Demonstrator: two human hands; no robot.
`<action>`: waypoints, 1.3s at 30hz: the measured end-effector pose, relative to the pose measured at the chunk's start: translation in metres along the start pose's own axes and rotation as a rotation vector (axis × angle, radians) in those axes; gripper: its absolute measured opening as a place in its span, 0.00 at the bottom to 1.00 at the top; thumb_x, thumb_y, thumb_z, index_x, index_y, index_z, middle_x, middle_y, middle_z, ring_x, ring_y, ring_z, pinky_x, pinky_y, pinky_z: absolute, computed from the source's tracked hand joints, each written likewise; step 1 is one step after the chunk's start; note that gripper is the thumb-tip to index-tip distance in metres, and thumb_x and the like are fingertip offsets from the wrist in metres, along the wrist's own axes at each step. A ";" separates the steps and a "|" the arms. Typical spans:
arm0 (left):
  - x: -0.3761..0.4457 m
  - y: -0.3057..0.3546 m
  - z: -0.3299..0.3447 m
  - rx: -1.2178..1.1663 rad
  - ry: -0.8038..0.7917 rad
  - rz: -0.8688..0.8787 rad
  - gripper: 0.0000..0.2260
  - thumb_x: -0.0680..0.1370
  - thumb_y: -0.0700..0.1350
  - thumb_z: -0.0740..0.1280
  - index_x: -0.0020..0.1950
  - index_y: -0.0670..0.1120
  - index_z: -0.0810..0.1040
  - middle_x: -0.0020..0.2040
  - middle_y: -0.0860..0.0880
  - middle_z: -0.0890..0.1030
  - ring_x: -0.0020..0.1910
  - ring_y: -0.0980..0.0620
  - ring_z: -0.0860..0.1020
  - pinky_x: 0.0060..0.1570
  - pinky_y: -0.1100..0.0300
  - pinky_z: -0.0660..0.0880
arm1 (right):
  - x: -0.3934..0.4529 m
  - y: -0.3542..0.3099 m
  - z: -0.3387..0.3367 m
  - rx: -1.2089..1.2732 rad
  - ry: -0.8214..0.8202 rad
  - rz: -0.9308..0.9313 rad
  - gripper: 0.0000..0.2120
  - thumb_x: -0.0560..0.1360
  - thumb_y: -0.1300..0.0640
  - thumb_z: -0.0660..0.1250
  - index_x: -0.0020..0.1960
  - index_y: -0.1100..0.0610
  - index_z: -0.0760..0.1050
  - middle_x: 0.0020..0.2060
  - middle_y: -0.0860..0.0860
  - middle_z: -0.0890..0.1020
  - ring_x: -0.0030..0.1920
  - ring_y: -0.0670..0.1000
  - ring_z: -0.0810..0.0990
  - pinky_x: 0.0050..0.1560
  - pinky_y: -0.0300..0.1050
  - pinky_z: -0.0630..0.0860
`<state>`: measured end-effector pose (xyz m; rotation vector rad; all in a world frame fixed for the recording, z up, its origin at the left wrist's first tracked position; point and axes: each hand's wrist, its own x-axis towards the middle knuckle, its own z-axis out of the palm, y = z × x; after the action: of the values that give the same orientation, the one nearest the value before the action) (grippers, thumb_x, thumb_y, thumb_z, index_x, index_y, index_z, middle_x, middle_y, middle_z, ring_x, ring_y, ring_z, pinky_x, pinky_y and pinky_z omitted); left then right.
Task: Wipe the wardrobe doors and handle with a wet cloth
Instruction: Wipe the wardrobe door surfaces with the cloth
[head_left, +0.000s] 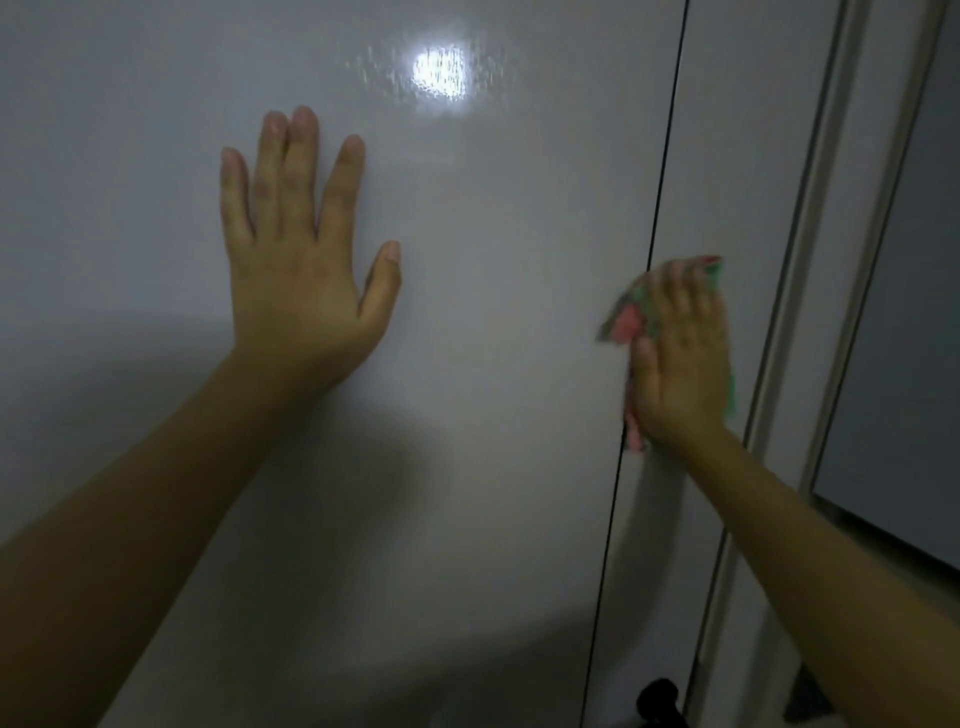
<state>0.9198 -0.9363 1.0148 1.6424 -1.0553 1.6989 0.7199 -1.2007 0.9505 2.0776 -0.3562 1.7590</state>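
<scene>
Cloth (631, 312), red/green, sits flat on the narrow right door (691, 156) just right of the seam, pressed under right hand (678, 358), fingers straight. Left hand (301, 265) spread flat, holding nothing, on wide left door (467, 364). Best w/ even pressure, overlapping strokes along the seam.

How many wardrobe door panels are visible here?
2: the wide left door under the left hand, and the narrow right door beyond the seam. Others may lie out of view.
</scene>
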 end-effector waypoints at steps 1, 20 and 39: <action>-0.001 0.001 0.001 0.003 0.005 -0.002 0.29 0.81 0.56 0.53 0.77 0.41 0.56 0.76 0.36 0.55 0.76 0.37 0.53 0.73 0.41 0.45 | 0.002 0.004 -0.001 0.035 0.036 0.170 0.26 0.82 0.51 0.47 0.76 0.62 0.53 0.74 0.58 0.59 0.75 0.58 0.55 0.76 0.53 0.48; -0.053 0.079 0.010 -0.082 -0.064 -0.062 0.27 0.76 0.51 0.59 0.74 0.44 0.65 0.74 0.34 0.61 0.74 0.36 0.58 0.70 0.38 0.50 | -0.081 -0.048 0.019 0.089 0.094 0.422 0.26 0.82 0.53 0.47 0.76 0.64 0.50 0.76 0.56 0.54 0.76 0.55 0.50 0.76 0.54 0.47; -0.062 0.073 0.004 -0.075 -0.132 -0.042 0.26 0.78 0.49 0.58 0.75 0.44 0.64 0.75 0.35 0.59 0.75 0.37 0.56 0.71 0.39 0.49 | -0.102 -0.027 0.016 0.033 -0.041 0.069 0.25 0.83 0.49 0.44 0.78 0.55 0.51 0.77 0.51 0.52 0.77 0.54 0.49 0.76 0.52 0.46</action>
<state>0.8685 -0.9714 0.9417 1.7355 -1.1244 1.5233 0.7272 -1.1902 0.8444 2.1513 -0.4179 1.7746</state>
